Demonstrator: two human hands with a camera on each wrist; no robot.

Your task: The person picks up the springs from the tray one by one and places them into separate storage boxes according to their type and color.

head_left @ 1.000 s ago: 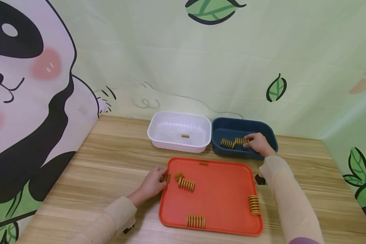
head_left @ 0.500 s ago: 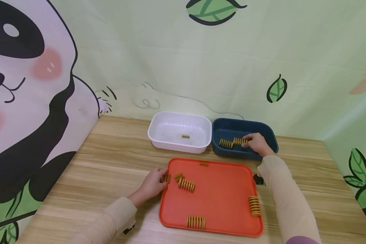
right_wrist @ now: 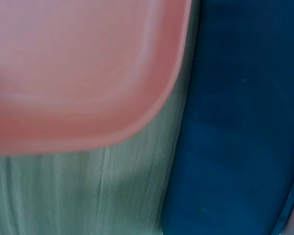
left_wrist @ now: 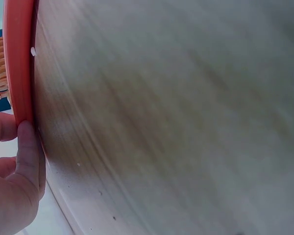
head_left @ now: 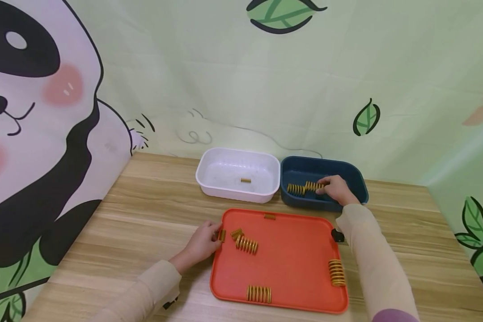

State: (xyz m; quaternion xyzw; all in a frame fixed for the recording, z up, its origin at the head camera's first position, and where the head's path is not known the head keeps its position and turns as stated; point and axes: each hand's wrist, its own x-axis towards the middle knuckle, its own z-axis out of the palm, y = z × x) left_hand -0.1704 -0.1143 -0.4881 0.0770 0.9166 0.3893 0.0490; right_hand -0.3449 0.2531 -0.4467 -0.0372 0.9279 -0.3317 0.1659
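Held spring: A gold spring (head_left: pixel 311 186) lies in the navy bin (head_left: pixel 310 202), its near end between the thumb and fingers of a right hand (head_left: pixel 335 188), apparently pinched; the right wrist view does not show the grip.
Neighbour: A second spring (head_left: pixel 295 189) lies end to end with it, seemingly touching.
Step in hand: Judging by the pose, placing or straightening the spring in the bin; the next move calls for loosening the fingertips without nudging its neighbour.
Red tray: A left hand (head_left: pixel 203 241) clamps the left rim of the red tray (head_left: pixel 291 257), beside a small spring (head_left: pixel 222 235); five more springs lie on the tray, large and small.
White bin: One small spring (head_left: pixel 246 180) lies inside the white bin (head_left: pixel 233 193), beside the navy one.
Setting: A wooden table (head_left: pixel 153 197) before a panda-print backdrop (head_left: pixel 306 89).
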